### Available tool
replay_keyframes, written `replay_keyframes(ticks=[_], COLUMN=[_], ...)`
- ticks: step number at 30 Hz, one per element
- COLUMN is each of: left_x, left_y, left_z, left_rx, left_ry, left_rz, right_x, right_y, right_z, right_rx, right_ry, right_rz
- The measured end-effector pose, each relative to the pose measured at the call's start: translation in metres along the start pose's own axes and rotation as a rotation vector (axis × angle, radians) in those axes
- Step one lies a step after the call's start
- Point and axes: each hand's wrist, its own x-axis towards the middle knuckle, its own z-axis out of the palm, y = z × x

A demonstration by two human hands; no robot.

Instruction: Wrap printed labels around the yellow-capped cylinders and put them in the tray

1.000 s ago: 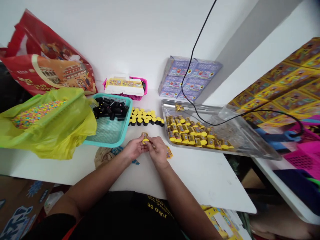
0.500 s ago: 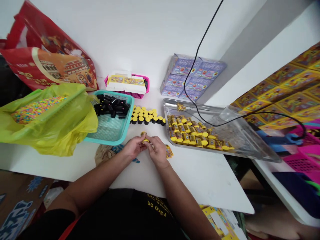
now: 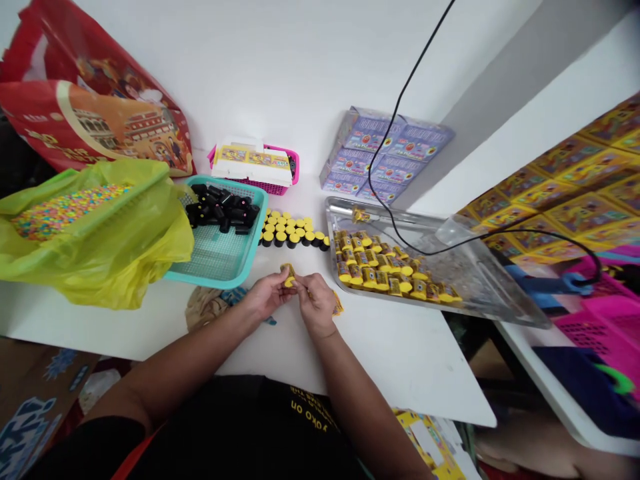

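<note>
My left hand [image 3: 269, 294] is closed round a small container [image 3: 289, 273] with a yellow printed wrapper, tilted above the table. My right hand [image 3: 317, 301] pinches at the container's near right edge; the fingertips partly hide what they grip there. A small pile of yellow printed labels [image 3: 339, 304] lies partly hidden behind my right hand. Beyond my hands stand rows of small black containers with yellow lids [image 3: 287, 230]. To the right, a metal tray [image 3: 480, 293] holds many yellow-wrapped containers [image 3: 383, 267].
At the left are a turquoise basket [image 3: 213, 261] of black containers, a yellow bag [image 3: 145, 257] with colourful pellets and a red bag [image 3: 125, 120]. A cloth [image 3: 203, 308] lies by my left forearm. Purple boxes [image 3: 380, 153] stand behind; a black cable [image 3: 369, 173] hangs over the tray.
My right fingers have shifted slightly at the container's edge, and more of its wrapper shows. The container stays in my left hand. The view has turned slightly.
</note>
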Motion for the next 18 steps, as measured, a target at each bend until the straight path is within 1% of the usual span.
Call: replay_keyframes(ticks=[4,6,12,15,18], left_x=[0.0000,0.0006,0.0021,0.0022,0.0016], left_y=[-0.0009,-0.0014,-0.0012,-0.0032,-0.0050], left_z=[-0.0003,-0.0011,-0.0025,-0.0025,-0.0024], left_rx=[-0.007,-0.005,-0.036,-0.052,-0.037], left_ry=[-0.016,-0.023,0.005,-0.013,-0.025], left_rz=[0.073,0.082,0.079,0.054,0.049], right_x=[0.0008,0.0007,-0.0005,-0.0016,-0.0030], right_y=[-0.0005,0.0003,0.0019,0.0017,0.0013], right_z=[-0.0010,-0.0006,0.0012,0.0013,0.0009], right_rx=[-0.016,-0.016,0.043,0.054,0.054], right_ry=[-0.102,-0.128,-0.079,-0.066,-0.019], right_rz=[-0.023,-0.017,0.040,0.037,0.034])
